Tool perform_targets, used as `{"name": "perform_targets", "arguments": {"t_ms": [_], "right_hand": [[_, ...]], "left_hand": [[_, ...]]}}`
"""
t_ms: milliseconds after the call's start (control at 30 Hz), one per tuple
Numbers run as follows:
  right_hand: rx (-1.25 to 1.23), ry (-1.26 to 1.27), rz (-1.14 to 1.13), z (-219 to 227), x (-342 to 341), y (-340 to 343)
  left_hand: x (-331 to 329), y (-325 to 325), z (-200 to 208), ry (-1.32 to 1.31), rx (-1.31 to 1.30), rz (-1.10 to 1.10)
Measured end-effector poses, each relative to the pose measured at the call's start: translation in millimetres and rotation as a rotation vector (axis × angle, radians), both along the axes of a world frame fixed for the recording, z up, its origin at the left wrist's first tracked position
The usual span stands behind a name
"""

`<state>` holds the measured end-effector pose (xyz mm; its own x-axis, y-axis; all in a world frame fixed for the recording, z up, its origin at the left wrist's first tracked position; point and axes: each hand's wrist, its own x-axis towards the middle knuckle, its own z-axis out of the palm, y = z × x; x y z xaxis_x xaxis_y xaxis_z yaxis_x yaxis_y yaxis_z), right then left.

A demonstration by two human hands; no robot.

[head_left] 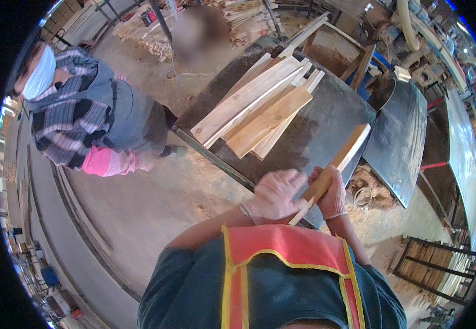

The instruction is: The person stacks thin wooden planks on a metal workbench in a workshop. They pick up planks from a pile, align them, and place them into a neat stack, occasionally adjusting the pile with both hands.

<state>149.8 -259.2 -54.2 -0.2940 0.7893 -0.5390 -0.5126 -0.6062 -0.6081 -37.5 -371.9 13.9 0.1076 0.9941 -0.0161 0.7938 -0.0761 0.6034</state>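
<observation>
A narrow wooden board (353,143) slants up and away from my chest, over the near edge of the dark table (334,115). My right hand (332,196), in a pale knitted glove, is wrapped round its lower part. Beside the board's near end is my left hand (277,192), gloved alike and a little blurred. Its fingers are stretched out, and I cannot tell whether they touch the wood. Farther up the table lies a loose stack of boards (265,104), pale and of several widths.
To the left stands a co-worker (106,104) in a plaid top, pink sleeve and apron. A curved metal sheet (399,137) adjoins the table on the right, with wood shavings (370,183) below. A rack of wood pieces (432,266) stands at lower right; scrap wood (144,30) is piled behind.
</observation>
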Motion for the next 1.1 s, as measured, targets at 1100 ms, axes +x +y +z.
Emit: {"name": "perform_targets", "arguments": {"t_ms": [1100], "right_hand": [[0.438, -1.241, 0.588, 0, -177, 75]], "left_hand": [[-248, 116, 28, 0.253, 0.176, 0.212]]}}
